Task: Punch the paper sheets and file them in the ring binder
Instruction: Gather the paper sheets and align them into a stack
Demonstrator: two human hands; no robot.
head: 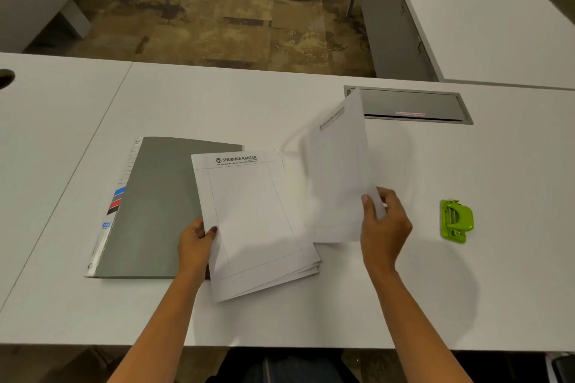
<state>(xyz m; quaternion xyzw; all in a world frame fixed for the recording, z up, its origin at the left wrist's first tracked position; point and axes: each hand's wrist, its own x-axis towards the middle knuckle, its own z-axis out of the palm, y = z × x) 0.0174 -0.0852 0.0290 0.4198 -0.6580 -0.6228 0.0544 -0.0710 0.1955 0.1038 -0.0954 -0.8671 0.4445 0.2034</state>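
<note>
A grey ring binder lies closed on the white desk, left of centre. A stack of white letterhead sheets overlaps its right edge. My left hand grips the stack's left edge with the thumb on top. My right hand pinches the lower right corner of a single sheet, which is lifted and tilted off the desk, blurred. A green hole punch sits on the desk to the right of my right hand, untouched.
A grey cable hatch is set into the white desk behind the lifted sheet. A cable hole shows at the far left. Another desk joins at the back right. Carpeted floor lies beyond the far edge.
</note>
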